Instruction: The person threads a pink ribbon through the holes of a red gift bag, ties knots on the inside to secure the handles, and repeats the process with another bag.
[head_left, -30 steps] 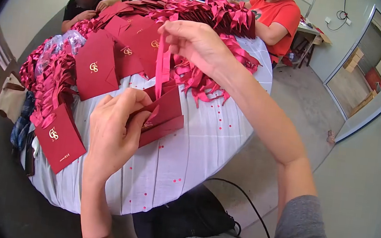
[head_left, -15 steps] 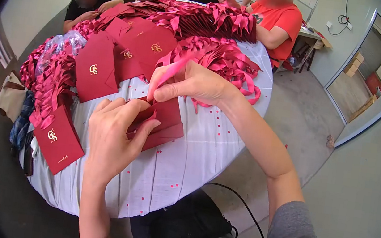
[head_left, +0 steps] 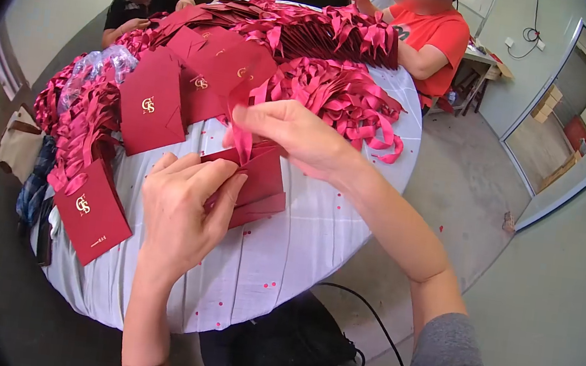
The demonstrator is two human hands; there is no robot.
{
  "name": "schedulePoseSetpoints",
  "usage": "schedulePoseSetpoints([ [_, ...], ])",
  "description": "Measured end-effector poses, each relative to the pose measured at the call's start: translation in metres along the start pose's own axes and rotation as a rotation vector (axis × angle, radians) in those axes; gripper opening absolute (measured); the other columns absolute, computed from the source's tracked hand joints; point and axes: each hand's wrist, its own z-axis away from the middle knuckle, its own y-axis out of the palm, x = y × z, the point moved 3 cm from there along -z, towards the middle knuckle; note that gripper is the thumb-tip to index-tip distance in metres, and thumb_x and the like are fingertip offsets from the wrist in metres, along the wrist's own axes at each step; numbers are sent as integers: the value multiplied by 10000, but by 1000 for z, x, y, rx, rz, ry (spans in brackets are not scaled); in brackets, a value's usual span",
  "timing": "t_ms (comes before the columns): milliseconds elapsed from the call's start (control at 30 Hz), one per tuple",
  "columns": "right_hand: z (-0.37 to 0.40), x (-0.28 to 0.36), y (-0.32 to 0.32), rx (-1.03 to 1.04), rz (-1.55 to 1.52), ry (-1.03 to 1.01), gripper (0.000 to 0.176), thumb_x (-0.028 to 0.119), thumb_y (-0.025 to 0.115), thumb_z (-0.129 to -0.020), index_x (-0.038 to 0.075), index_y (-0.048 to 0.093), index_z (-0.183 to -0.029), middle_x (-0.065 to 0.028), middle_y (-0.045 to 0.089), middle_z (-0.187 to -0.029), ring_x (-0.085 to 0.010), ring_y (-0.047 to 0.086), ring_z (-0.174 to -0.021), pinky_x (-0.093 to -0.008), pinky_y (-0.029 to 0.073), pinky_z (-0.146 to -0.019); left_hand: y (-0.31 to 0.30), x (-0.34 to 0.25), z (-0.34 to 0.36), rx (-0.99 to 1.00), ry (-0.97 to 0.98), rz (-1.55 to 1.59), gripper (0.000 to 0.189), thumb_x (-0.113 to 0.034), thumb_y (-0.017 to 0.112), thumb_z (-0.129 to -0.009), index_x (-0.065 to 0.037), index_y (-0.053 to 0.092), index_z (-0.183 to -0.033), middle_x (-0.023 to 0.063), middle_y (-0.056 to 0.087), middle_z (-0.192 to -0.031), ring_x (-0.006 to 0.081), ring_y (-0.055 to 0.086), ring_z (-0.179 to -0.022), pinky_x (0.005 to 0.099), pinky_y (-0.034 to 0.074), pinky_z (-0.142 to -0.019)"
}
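A dark red paper gift bag (head_left: pixel 264 183) with a folded bottom is held over the white tablecloth in front of me. My left hand (head_left: pixel 188 203) is closed on its near top edge, thumb and fingers pinching the paper. From the bag's opening a pink-red ribbon (head_left: pixel 241 144) rises to my right hand (head_left: pixel 292 133), whose fingertips are pinched round it. Part of the bag is hidden behind my left hand. Beyond my hands lie several flat red bags (head_left: pixel 153 96) with gold lettering.
A heap of ribboned bags (head_left: pixel 334 89) lies behind my right hand, and a long row (head_left: pixel 325 37) stands farther back. One bag (head_left: pixel 92 220) rests at the left. Two people (head_left: pixel 427 46) (head_left: pixel 136 3) work across the round table (head_left: pixel 298 257); another stands behind.
My right hand has shifted slightly, and the ribbon that stuck up above it now runs down from its fingers to the bag's opening. My left hand keeps its hold on the bag.
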Motion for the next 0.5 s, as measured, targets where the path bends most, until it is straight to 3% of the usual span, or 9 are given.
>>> schedulePoseSetpoints([
  [33, 2, 5, 1, 89, 124, 9, 232, 219, 626, -909, 3, 691, -963, -46, 684, -921, -101, 613, -894, -252, 466, -837, 0, 0, 0, -3, -4, -4, 103, -99, 705, -744, -51, 614, -735, 56, 464, -529, 221, 444, -498, 345, 294, -535],
  [100, 6, 8, -1, 58, 191, 89, 226, 185, 668, -879, -11, 685, -991, -58, 679, -946, -101, 606, -917, -250, 460, -867, 1, 0, 0, -13, -19, -12, 100, -99, 702, -745, -54, 615, -728, 57, 468, -530, 222, 448, -493, 347, 292, -533],
  [200, 8, 10, -1, 75, 258, -14, 175, 143, 708, -839, 6, 688, -946, -19, 673, -900, -79, 596, -861, -232, 470, -787, 2, 0, -1, -22, -24, -7, 91, -101, 694, -753, -56, 618, -732, 61, 470, -531, 226, 449, -491, 348, 293, -535],
  [300, 10, 11, 6, -165, 568, -127, 111, 95, 720, -811, 13, 664, -762, 27, 616, -756, -42, 554, -725, -219, 441, -628, -1, 0, -1, 17, -11, 5, 93, -101, 689, -756, -56, 613, -726, 63, 472, -532, 231, 449, -491, 353, 295, -538],
  [367, 13, 11, 18, -195, 419, -285, 94, 79, 691, -827, 8, 662, -772, 4, 600, -740, -47, 550, -720, -214, 443, -639, -1, 1, -1, 15, -14, -1, 95, -103, 686, -758, -57, 610, -724, 64, 472, -531, 233, 453, -494, 355, 296, -539],
  [400, 12, 5, 18, -256, 530, -372, 64, 51, 638, -855, 2, 658, -820, -11, 604, -752, -57, 552, -721, -217, 450, -654, -1, 2, 0, 13, -17, 0, 97, -104, 683, -761, -57, 607, -722, 65, 472, -530, 235, 457, -497, 357, 297, -540],
  [500, 15, 2, 25, -357, 526, -406, 73, 28, 593, -876, -5, 656, -862, -25, 616, -770, -68, 561, -733, -229, 464, -675, 0, 4, 0, 74, -33, -46, 105, -115, 679, -768, -60, 603, -722, 70, 479, -533, 240, 478, -511, 361, 310, -545],
])
